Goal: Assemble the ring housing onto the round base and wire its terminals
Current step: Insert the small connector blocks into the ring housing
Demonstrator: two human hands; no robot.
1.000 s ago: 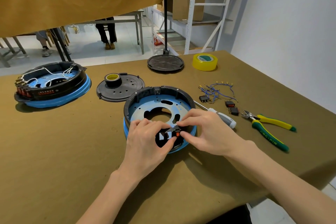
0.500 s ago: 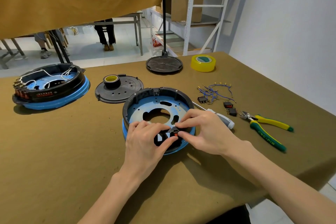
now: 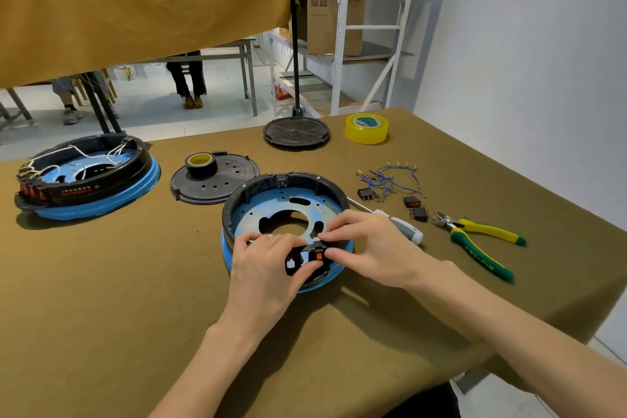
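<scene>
A small black rocker switch with an orange-red face (image 3: 316,253) is pinched between the thumb and forefinger of the right hand (image 3: 371,248) at the near wall of the black plastic ring housing (image 3: 268,185). That housing is seated on the round blue base (image 3: 334,276), directly under both hands on the olive-brown cloth-covered table (image 3: 135,299). The near rim of the housing is gripped by the left hand (image 3: 268,268), its fingers curled over the top edge and its thumb pressed against the outer wall just left of the switch.

Just beyond the right hand's knuckles a grey-and-white-handled screwdriver (image 3: 400,226) is seen, and further right a pair of green-and-yellow-handled cutting pliers (image 3: 481,241). Beyond these, a bundle of thin blue wires with terminal ends (image 3: 390,176) and a few spare black switches (image 3: 415,207) are laid. Well left of the left hand a second, already wired ring-and-base unit (image 3: 88,176) is placed.
</scene>
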